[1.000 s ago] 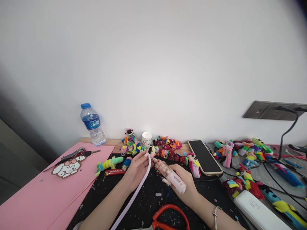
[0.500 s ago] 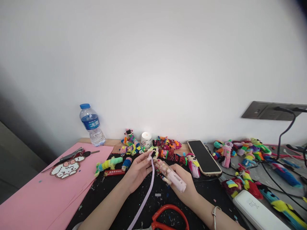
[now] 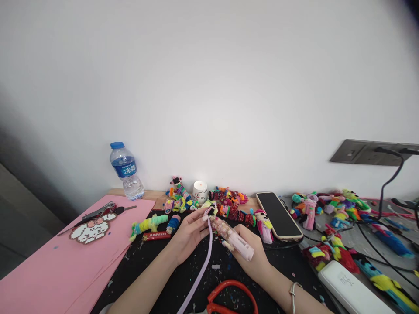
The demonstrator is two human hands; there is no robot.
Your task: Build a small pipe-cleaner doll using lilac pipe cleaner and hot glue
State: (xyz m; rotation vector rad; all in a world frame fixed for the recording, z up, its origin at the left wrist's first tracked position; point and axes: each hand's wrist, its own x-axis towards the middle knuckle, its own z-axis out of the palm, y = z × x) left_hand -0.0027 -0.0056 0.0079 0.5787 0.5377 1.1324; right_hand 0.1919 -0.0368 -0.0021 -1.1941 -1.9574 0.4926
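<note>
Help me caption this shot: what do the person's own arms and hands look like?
The left hand and right hand wear no gloves; the left forearm and right forearm are bare. A slim silver bracelet circles the latter.

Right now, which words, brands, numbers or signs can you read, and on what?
None reads with certainty:
Water bottle: large white characters on its blue label, too distorted to read.
Red strip: pale characters, too small.
White cup: dark print, too blurred.
White power bank: grey lettering, too blurred.
</note>
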